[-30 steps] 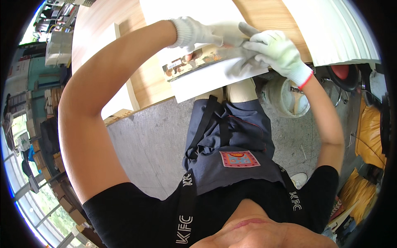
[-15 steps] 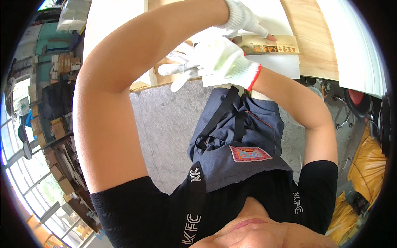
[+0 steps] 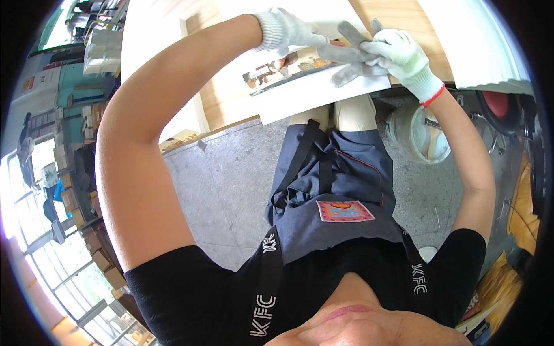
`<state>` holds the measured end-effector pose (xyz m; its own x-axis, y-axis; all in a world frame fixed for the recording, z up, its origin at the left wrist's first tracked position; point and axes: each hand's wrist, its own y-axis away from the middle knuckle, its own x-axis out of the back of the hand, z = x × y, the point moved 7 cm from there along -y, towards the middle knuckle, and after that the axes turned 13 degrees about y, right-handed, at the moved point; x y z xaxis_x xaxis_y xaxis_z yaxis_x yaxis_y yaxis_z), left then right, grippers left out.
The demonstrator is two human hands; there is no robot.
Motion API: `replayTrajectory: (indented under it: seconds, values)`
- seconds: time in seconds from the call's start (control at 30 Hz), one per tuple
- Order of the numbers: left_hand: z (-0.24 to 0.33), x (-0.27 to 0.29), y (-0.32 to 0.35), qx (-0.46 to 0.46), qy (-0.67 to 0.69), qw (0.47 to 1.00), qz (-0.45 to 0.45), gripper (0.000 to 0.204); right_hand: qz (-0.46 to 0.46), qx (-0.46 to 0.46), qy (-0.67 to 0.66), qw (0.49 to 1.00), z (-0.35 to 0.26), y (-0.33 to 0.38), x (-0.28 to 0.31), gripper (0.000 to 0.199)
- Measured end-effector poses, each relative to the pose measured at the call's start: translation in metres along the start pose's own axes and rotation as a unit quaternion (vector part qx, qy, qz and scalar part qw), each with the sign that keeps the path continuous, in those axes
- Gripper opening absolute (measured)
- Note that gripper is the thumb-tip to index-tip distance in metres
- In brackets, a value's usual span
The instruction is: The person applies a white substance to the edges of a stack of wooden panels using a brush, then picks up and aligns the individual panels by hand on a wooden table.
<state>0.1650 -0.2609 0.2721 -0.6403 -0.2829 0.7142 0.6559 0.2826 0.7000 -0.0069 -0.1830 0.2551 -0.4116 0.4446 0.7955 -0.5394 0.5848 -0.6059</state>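
Observation:
A narrow printed strip (image 3: 268,76) with dark pictures and orange lettering lies on a white sheet (image 3: 323,97) at the table's near edge. My left hand (image 3: 291,33), in a white knit glove with some fingertips bare, rests over the strip's upper side, fingers stretched out. Over the strip's right end, my right hand (image 3: 392,56) is open with spread fingers, in a white glove with grey-coated fingers and a red cuff edge. Both hands cover parts of the strip. Whether the right fingers touch it, I cannot tell.
The pale wooden tabletop (image 3: 222,106) carries white boards, with a large white stack (image 3: 470,46) at the right. Below the table on the right stand a clear round container (image 3: 415,135) and a red-topped stool (image 3: 491,105). Shelves with boxes (image 3: 72,199) line the left.
My right hand has swept rightward from left of the strip to its right end. My left hand has shifted left. The strip and white sheet now lie farther left and tilted.

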Motion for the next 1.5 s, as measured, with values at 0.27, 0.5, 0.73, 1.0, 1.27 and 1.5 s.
replayTrajectory:
  seconds: [0.27, 0.5, 0.73, 1.0, 1.27, 1.5]
  values:
    - [-0.013, -0.012, -0.024, 0.114, 0.184, 0.975, 0.056, 0.069, -0.299, -0.294, 0.131, 0.898, 0.050, 0.016, 0.041, 0.033]
    - [0.085, -0.034, 0.032, -0.026, 0.069, 0.909, 0.410, 0.046, -0.204, -0.146, 0.198, 0.948, -0.006, -0.014, 0.018, 0.050]
    - [0.099, -0.148, 0.076, -0.071, 0.908, -0.178, 0.373, 0.039, -0.248, -0.049, 0.087, 0.964, 0.018, 0.003, -0.017, 0.043]
    - [0.045, -0.142, 0.052, -0.049, 0.871, -0.218, 0.437, 0.021, -0.117, -0.074, 0.225, 0.965, 0.014, -0.013, 0.011, 0.038]
    - [0.028, -0.141, 0.060, -0.008, 0.873, -0.248, 0.419, 0.013, -0.223, -0.556, -0.325, 0.732, 0.068, -0.055, -0.035, 0.052]
    - [0.033, -0.158, 0.109, 0.017, 0.881, -0.154, 0.447, 0.006, -0.155, -0.512, -0.523, 0.664, 0.025, -0.087, -0.048, 0.049]
